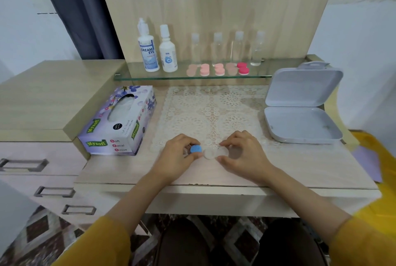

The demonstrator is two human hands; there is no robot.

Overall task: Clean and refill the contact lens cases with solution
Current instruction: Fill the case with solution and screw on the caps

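A white contact lens case (211,154) lies on the desk near the front edge of the lace mat (214,113). My left hand (176,155) pinches a blue cap (195,149) just left of the case. At the case's right end, my right hand (242,152) grips it between thumb and fingers. Two solution bottles (148,51) (168,52) stand on the glass shelf (132,76). Several pink lens cases (218,69) lie in a row on that shelf.
A tissue box (120,124) lies to the left of the mat. An open grey plastic box (300,107) sits at the right. Several clear small bottles (239,48) stand behind the pink cases. Drawers (38,165) are at lower left.
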